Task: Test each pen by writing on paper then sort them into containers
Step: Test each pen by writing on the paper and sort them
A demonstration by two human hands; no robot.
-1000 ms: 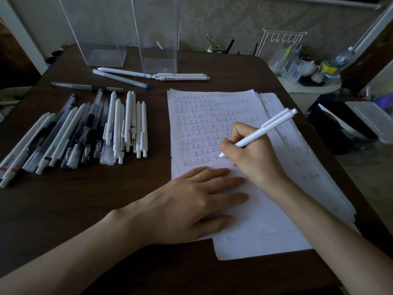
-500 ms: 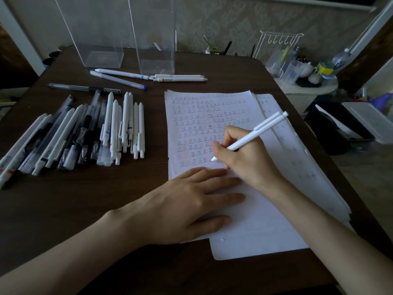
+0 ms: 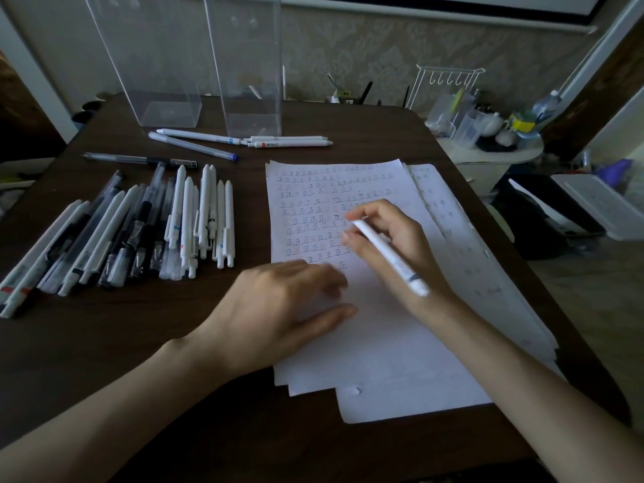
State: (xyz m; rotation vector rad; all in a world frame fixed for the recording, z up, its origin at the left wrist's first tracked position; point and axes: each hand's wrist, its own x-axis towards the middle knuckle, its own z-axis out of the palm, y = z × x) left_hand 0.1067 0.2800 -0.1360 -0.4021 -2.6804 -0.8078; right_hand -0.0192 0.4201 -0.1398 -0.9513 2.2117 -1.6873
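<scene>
Right hand (image 3: 386, 245) pinches slim white pen (image 3: 390, 257) | left hand (image 3: 278, 308) relaxed on smooth paper (image 3: 383, 343)

The left hand (image 3: 275, 308) and right hand (image 3: 400, 235) are seen bare, and the left forearm (image 3: 122, 395) and right forearm (image 3: 540, 374) are shown uncovered to the frame's edge.

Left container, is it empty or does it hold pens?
Empty: the left container is clear, and its floor shows bare, nothing inside.

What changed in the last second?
The right hand stopped writing, lifted the white pen off the paper and swung it round; it now points back over the wrist, still held. The left hand, blurred, drew its fingers in on the paper. Pen rows and containers stayed.
</scene>
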